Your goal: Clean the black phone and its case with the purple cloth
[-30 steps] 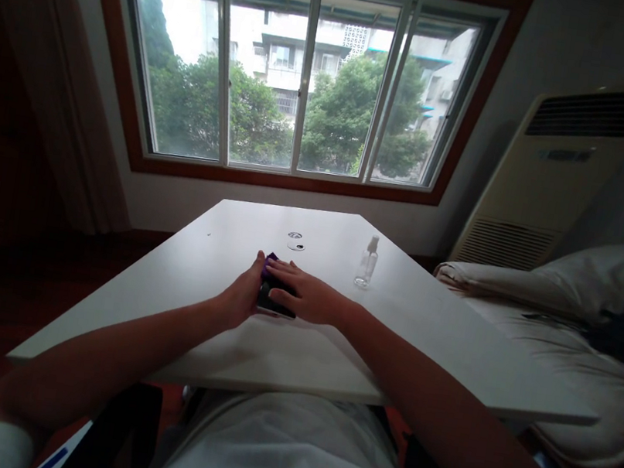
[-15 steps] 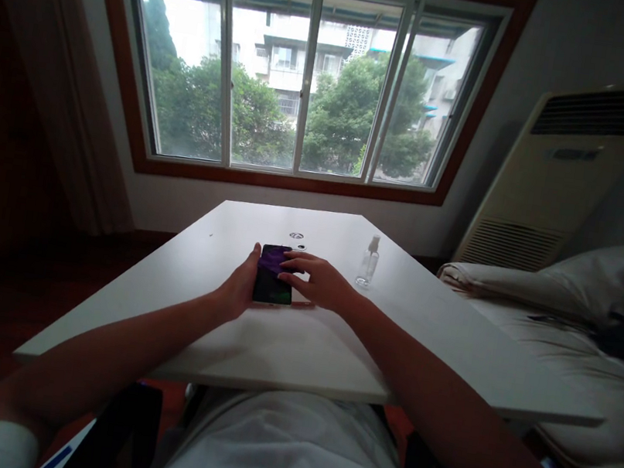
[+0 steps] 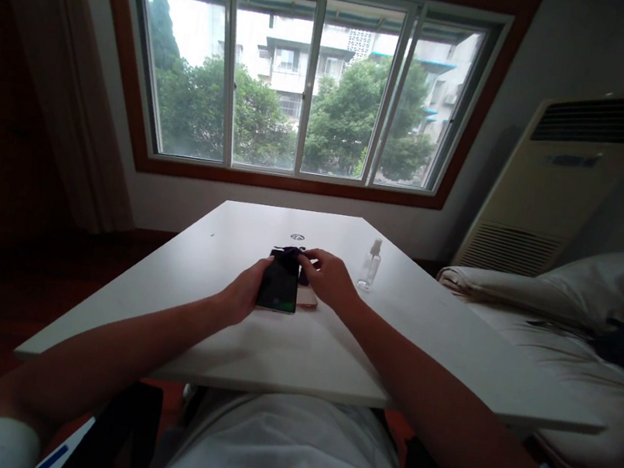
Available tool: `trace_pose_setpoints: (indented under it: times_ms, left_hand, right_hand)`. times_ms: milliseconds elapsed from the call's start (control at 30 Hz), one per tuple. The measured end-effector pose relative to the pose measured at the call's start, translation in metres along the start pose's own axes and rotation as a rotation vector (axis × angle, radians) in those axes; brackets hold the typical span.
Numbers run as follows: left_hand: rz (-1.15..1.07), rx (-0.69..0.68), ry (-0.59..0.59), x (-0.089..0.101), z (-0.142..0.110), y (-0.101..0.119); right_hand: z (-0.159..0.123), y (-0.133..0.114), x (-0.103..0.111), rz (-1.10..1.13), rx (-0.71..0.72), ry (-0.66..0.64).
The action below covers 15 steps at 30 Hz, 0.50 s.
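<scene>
You are steadying one phone [image 3: 279, 285] on the desk [image 3: 296, 341], your left hand [image 3: 241, 294] curling against its left edge. Your right hand [image 3: 328, 279] is pinching one purple cloth [image 3: 289, 252] at the phone's far end. One spray bottle [image 3: 368, 264] is standing near the right hand.
</scene>
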<state>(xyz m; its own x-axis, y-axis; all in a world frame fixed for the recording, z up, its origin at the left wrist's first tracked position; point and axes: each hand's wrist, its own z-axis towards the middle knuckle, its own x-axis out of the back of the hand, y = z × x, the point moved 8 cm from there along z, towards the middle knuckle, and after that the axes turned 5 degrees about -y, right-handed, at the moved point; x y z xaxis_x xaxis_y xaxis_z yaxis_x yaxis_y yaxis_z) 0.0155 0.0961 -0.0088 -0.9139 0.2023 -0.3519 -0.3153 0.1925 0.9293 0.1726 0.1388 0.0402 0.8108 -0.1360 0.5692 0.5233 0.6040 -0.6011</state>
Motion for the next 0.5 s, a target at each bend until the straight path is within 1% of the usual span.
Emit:
trace_pose_setpoints:
  times_ms: [133, 233, 300, 367, 500]
  left_hand:
    - [0.003, 0.012, 0.008, -0.002, -0.001, -0.001]
    - [0.058, -0.013, 0.04, 0.001, -0.001, 0.0]
    - [0.117, -0.035, 0.047, 0.003, -0.001, 0.0]
    - [0.145, -0.054, 0.028, 0.003, -0.001, 0.0]
    - [0.112, -0.089, -0.03, -0.001, -0.001, 0.001]
  right_hand:
    - [0.001, 0.017, 0.019, 0.003, -0.14, 0.111]
    - [0.003, 0.028, 0.025, 0.002, -0.201, 0.163]
    - [0.004, 0.031, 0.025, -0.01, -0.214, 0.175]
    - [0.004, 0.032, 0.024, -0.023, -0.212, 0.173]
    - [0.004, 0.03, 0.021, -0.037, -0.196, 0.161]
